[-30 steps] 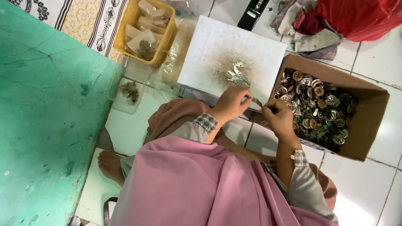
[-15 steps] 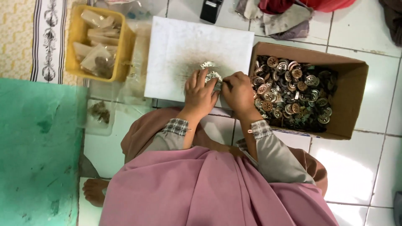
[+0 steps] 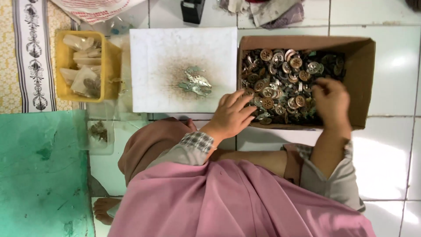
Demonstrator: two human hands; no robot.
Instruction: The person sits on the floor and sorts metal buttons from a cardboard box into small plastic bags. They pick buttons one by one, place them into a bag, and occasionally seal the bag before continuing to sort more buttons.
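Both hands are digging in the cardboard box [image 3: 362,83]: right hand [image 3: 331,103] curling into the round metal pieces [image 3: 280,83] (grip hidden), left hand [image 3: 232,115] spread at the box's near-left corner. Picking looks underway; pinching one free would follow.

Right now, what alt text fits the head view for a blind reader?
Both hands, left hand and right hand, reach into a cardboard box of round metal parts. Beside it, a white board holds small metal pieces.

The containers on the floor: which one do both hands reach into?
The brown cardboard box of round metal pieces, right of the white board. The yellow tray at left holds small bags, untouched.
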